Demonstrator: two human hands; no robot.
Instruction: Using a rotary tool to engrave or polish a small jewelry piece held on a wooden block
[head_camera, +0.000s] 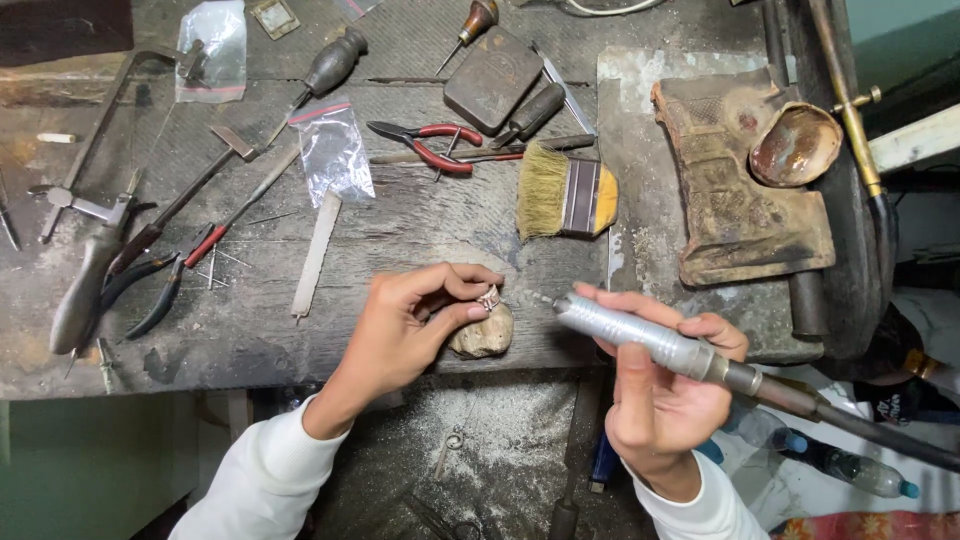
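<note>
At the near edge of the worn workbench (300, 340), the person's left hand (405, 330) pinches a small silver ring (489, 298) against a rounded bench peg (484, 333). Just right of it, the right hand (655, 390) grips a ribbed metal rotary handpiece (640, 335), tip near the ring. Farther back lie a yellow-handled brush (565, 195) and red-handled pliers (430, 145); at far left lies a saw frame (95, 190).

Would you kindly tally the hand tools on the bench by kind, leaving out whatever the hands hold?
Pliers: 2, red-handled and dark-handled
Brush: 1
Hammer: 1
Saw frame: 1
Awl: 1
Flat file: 1
Total: 7
</note>
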